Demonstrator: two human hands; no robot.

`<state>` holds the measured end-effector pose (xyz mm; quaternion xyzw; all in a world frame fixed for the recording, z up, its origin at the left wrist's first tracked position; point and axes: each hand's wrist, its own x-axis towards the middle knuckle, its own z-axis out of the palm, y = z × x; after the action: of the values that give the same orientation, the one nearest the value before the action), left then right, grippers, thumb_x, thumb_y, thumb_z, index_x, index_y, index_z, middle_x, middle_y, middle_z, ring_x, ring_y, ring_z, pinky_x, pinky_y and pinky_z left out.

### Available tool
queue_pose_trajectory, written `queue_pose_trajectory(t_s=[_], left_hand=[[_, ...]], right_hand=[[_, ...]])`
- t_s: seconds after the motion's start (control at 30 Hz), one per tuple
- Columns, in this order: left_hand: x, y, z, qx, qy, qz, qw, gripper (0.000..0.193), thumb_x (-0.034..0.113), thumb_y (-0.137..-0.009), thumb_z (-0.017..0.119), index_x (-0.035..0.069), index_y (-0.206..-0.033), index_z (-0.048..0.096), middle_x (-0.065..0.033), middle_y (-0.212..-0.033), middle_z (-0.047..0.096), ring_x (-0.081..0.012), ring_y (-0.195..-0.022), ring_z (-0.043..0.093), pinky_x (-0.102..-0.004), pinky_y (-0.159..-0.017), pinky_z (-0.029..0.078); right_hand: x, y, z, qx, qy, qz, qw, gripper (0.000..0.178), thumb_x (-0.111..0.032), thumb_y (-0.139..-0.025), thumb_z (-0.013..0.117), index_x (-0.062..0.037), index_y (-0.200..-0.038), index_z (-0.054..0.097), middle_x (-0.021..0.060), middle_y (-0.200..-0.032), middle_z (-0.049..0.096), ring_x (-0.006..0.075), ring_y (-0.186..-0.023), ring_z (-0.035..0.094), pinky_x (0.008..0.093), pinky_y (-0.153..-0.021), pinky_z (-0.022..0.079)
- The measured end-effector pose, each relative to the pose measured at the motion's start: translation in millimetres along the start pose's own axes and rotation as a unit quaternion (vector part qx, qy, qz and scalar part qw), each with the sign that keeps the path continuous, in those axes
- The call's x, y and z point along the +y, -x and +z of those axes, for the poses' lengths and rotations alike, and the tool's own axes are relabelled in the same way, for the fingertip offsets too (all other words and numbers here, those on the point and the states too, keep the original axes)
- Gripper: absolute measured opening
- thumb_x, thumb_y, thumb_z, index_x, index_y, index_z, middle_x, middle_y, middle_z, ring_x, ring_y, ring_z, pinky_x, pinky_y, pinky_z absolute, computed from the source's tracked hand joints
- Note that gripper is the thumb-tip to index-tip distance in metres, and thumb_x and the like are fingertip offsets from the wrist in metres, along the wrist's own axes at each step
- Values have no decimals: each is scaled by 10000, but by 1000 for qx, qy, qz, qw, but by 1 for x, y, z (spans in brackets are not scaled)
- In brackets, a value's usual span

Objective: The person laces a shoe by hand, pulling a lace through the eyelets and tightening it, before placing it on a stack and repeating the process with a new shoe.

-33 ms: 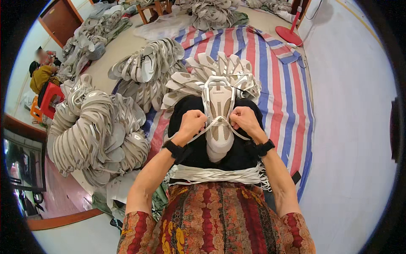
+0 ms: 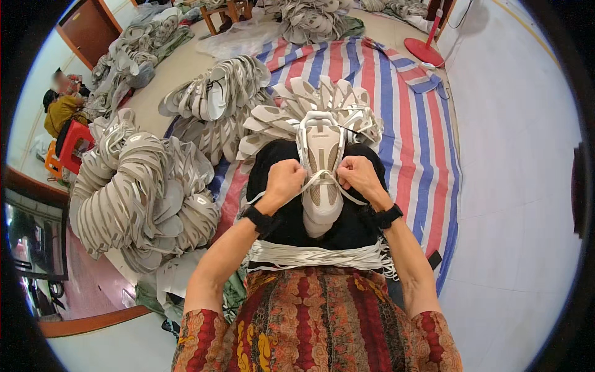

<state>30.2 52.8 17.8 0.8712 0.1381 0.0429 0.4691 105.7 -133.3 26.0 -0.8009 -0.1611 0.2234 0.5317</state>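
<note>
Across my black-clad lap lies a pale shoe upper [image 2: 321, 146] with beige mesh panels, its tongue end away from me and its rounded toe end towards me. A white shoelace [image 2: 321, 178] crosses over its middle. My left hand [image 2: 285, 180] is closed at the upper's left edge, pinching the lace, whose loose tail hangs below. At the right edge my right hand [image 2: 357, 175] is also closed on the lace; the fingertips are partly hidden. Behind the shoe upper, several more uppers [image 2: 266, 118] fan out. A bundle of white laces [image 2: 316, 255] lies across my lap near my waist.
Large strung bundles of uppers [image 2: 124, 192] stand at left, with another bundle [image 2: 217, 90] beyond. A striped sheet [image 2: 406, 186] covers the floor. Red stool [image 2: 75, 146] and a seated person [image 2: 62, 111] are far left; a red stand base [image 2: 424, 53] is far right.
My left hand has shifted slightly to the right and turned a little, still closed on the lace. My right hand and the shoe upper look unchanged.
</note>
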Motion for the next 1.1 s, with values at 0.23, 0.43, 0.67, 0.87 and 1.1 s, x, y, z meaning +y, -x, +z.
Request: queue_pose_trajectory(t_s=[0.23, 0.43, 0.67, 0.87, 1.1], left_hand=[[5, 4, -12, -49, -42, 75, 995, 196, 153, -717, 653, 15, -842, 592, -92, -677, 572, -191, -623, 559, -303, -623, 469], [16, -26, -41, -71, -202, 370, 904, 541, 168, -566, 763, 169, -1068, 561, -121, -1074, 412, -320, -1018, 405, -396, -869, 374], [16, -42, -36, -118, -274, 450, 842, 410, 218, -533, 758, 123, -864, 536, -105, -1034, 433, -325, -1030, 401, -415, -883, 338], [15, -34, -32, -120, -217, 453, 856, 273, 238, -581, 698, 79, -736, 539, -58, -785, 492, -252, -921, 452, -384, -883, 339], [18, -26, -9, -61, -343, 356, 867, 163, 203, -663, 592, 53, -617, 640, -82, -712, 567, -245, -848, 486, -366, -832, 350]], right_hand=[[-3, 0, -18, -44, 107, -67, 991, 95, -82, -696, 616, -16, -760, 592, 74, -642, 589, 174, -588, 584, 280, -545, 465], [-33, -10, -34, -57, 435, -444, 781, 492, -163, -509, 768, -130, -950, 552, 45, -944, 473, 234, -912, 458, 339, -763, 396], [-30, -30, -35, -129, 457, -488, 732, 402, -200, -522, 743, -138, -859, 532, 22, -910, 470, 206, -938, 448, 338, -756, 359], [-24, -24, -33, -142, 388, -426, 805, 351, -194, -570, 734, -124, -868, 563, 25, -882, 497, 222, -927, 459, 352, -748, 349], [-17, -27, -19, -113, 420, -342, 833, 144, -223, -667, 639, -87, -630, 610, 45, -797, 522, 232, -841, 482, 380, -678, 361]])
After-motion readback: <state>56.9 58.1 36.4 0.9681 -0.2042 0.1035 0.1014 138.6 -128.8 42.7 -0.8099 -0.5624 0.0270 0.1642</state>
